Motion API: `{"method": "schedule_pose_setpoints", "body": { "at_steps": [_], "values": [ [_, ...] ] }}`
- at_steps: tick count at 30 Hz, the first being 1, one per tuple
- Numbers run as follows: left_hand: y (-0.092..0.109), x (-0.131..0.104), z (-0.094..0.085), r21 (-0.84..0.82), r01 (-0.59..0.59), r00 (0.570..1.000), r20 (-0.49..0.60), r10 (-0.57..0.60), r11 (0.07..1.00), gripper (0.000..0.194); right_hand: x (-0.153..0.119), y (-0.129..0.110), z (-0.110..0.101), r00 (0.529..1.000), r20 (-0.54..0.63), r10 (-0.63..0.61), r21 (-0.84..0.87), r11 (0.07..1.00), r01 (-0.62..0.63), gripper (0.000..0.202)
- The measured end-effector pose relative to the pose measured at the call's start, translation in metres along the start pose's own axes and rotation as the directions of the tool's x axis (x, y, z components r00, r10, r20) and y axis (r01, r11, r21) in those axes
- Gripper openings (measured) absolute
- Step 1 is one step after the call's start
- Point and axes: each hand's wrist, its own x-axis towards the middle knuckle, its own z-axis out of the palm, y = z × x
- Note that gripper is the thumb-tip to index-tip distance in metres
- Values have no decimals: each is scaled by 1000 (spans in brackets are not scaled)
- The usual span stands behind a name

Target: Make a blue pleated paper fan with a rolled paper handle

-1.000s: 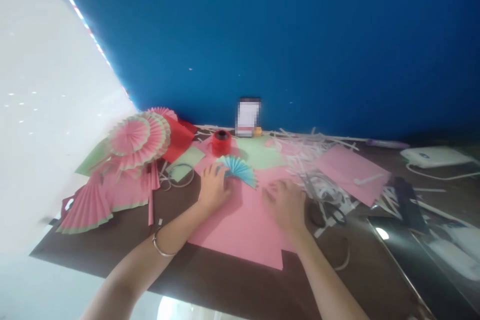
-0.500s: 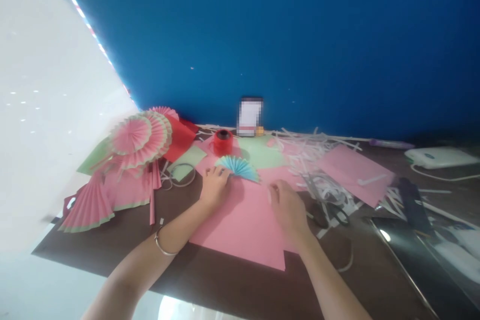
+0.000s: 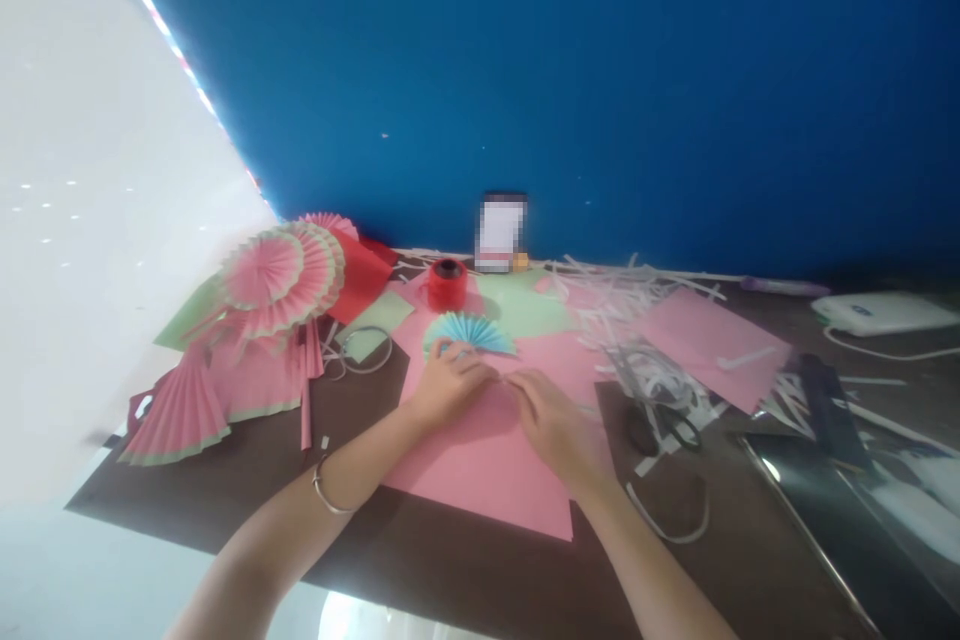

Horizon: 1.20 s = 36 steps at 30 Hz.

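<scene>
A folded paper fan [image 3: 471, 328], pale blue with a light green edge, lies spread on pink paper sheets [image 3: 480, 490]. My left hand [image 3: 454, 385] has its curled fingers over the fan's lower edge. Its fingertips meet those of my right hand [image 3: 551, 420] just below the fan. Both hands are closed as in a pinch, and whatever is between the fingertips is too small to make out. Right behind the fan stands a red roll of ribbon or tape [image 3: 448, 286].
Pink and green pleated paper rosettes [image 3: 274, 270] are heaped at the left, beside a clear tape ring [image 3: 366, 350]. White paper strips [image 3: 660, 385], scissors [image 3: 679, 428] and a pink sheet [image 3: 712, 345] lie to the right. A dark glossy tablet-like slab [image 3: 840, 530] rests at the near right.
My right hand has moved left to meet my left hand. My left hand has shifted slightly right and down along the fan, showing more of the fan's left side.
</scene>
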Motion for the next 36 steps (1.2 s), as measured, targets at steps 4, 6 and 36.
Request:
{"method": "schedule_pose_setpoints", "body": {
  "at_steps": [4, 6, 36],
  "values": [
    [-3, -3, 1, -3, 4, 999, 38, -4, 1000, 18, 3, -5, -8, 999, -20, 36, -137, 990, -39, 22],
    [-2, -3, 1, -10, 4, 999, 39, -4, 1000, 18, 5, -6, -10, 1000, 3, 21, -167, 986, -21, 24],
    [-7, -2, -2, 16, 40, 999, 17, -40, 999, 20, 2, 21, -6, 992, 19, -121, -146, 982, 122, 22]
  ]
}}
